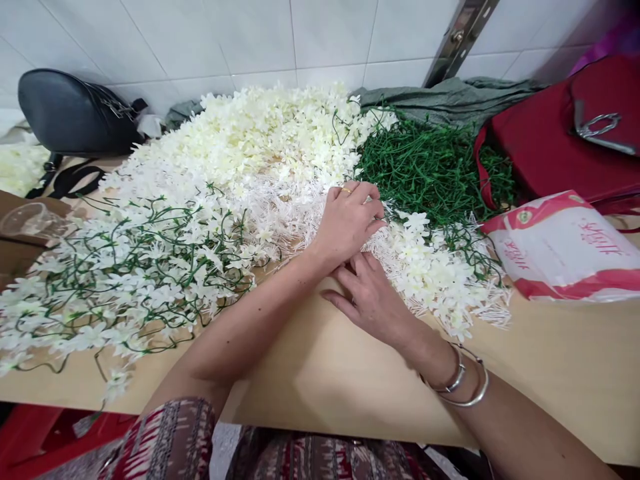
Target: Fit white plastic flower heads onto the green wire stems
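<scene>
Left hand [347,223] is curling its fingers shut on spiky white plastic flowers [270,147], which are lying heaped on the smooth tan counter [550,360]. Right hand [373,300] is lying flat just below, fingers loosely extended.

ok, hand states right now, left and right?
Left hand: fingers curled on the heap of cream plastic flowers; grip cannot be told.
Right hand: open, flat on the tan tabletop.

Bright, even light; soft shadows under arms; edges bowed by wide lens; slight blur
</scene>
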{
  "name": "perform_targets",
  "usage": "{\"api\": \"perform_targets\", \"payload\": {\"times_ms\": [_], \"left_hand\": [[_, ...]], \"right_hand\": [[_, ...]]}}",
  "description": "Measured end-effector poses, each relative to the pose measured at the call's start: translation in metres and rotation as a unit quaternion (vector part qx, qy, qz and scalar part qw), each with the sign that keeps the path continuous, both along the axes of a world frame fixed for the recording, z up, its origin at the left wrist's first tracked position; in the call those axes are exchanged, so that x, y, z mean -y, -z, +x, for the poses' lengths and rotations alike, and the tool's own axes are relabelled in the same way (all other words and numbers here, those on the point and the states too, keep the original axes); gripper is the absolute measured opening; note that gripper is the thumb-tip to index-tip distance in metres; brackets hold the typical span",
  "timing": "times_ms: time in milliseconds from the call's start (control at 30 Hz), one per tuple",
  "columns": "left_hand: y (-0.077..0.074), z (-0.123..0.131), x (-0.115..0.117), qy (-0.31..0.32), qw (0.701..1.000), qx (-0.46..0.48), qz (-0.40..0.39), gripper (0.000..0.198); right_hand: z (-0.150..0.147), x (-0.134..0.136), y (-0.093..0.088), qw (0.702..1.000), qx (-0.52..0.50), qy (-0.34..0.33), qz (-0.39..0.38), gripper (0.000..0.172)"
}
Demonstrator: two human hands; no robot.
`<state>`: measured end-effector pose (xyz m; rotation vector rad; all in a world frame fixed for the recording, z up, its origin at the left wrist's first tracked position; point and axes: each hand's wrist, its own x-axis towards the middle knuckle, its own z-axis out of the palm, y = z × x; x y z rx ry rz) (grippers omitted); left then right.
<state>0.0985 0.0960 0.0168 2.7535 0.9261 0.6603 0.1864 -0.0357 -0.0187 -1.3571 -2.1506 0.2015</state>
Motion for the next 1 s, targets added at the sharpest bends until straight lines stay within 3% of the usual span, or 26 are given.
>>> {"api": "perform_targets", "payload": {"times_ms": [100, 200, 367, 500, 633, 700, 800, 1000], "left_hand": [[-0.009, -0.004, 0.000, -0.007, 0.999, 0.046, 0.003, 0.013], [-0.026, -0.018, 0.000, -0.025, 0.981, 0.189, -0.030, 0.011], [-0.053, -0.044, 0.008, -0.049, 0.886, 0.414, -0.205, 0.013], [-0.044, -0.066, 0.036, -0.059, 0.807, 0.472, -0.351, 0.012], [-0.016, -0.089, 0.067, -0.099, 0.750, 0.469, -0.456, 0.019], [-0.005, -0.097, 0.078, -0.122, 0.744, 0.457, -0.472, 0.025], [0.005, -0.103, 0.087, -0.118, 0.759, 0.436, -0.469, 0.028], [0.007, -0.106, 0.095, -0.066, 0.843, 0.332, -0.419, 0.026]], "right_hand": [[0.001, 0.000, 0.003, 1.000, -0.010, 0.000, 0.007, 0.025], [0.003, -0.001, 0.007, 0.999, -0.037, 0.024, 0.021, 0.024], [0.009, -0.004, 0.012, 0.993, -0.080, 0.071, 0.042, 0.034], [0.015, -0.007, 0.011, 0.992, -0.045, 0.099, 0.071, 0.039], [0.021, -0.009, 0.010, 0.993, -0.011, 0.089, 0.077, 0.015], [0.022, -0.009, 0.011, 0.993, -0.023, 0.084, 0.085, 0.012], [0.022, -0.008, 0.012, 0.991, -0.035, 0.089, 0.089, 0.011], [0.025, -0.009, 0.013, 0.990, -0.006, 0.106, 0.088, 0.017]]}}
